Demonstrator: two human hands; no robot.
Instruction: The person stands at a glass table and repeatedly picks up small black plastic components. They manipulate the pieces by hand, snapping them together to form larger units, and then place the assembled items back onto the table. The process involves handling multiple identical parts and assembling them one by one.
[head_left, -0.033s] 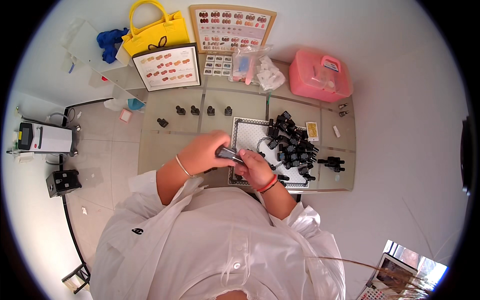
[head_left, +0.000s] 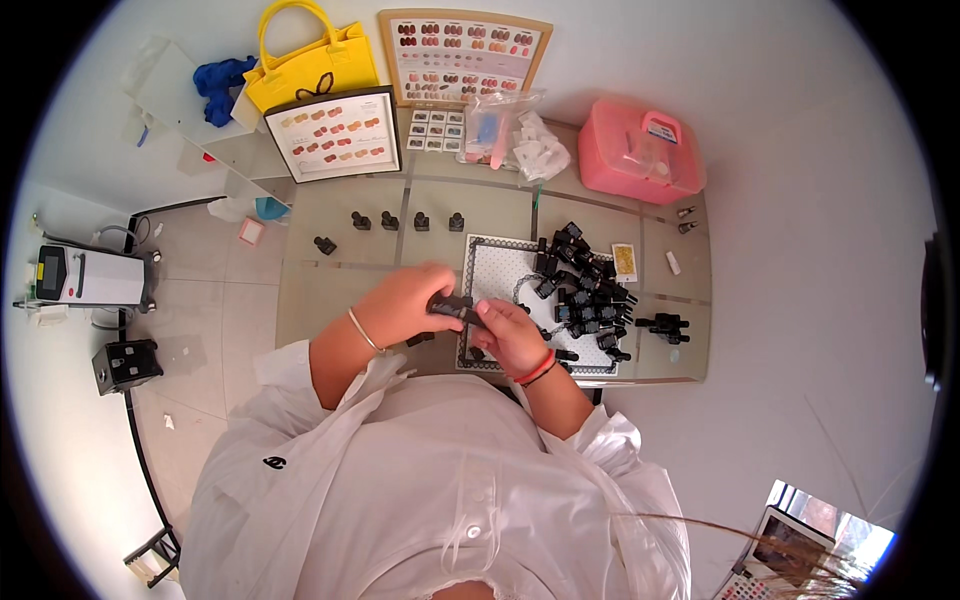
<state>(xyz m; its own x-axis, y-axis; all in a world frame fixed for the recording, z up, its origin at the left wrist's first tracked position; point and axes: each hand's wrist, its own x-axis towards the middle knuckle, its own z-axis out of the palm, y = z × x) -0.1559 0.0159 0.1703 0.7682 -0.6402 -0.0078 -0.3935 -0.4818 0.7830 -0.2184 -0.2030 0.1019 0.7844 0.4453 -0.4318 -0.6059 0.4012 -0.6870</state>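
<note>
Left hand and right hand grasp a bottle, duller-faced than before; heap at 3 o'clock.

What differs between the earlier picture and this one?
The small black bottle has turned slightly, showing a darker face; the left hand has edged slightly left. Both hands hold the bottle, as before. The right hand and the pile of black bottles look unchanged.
</note>
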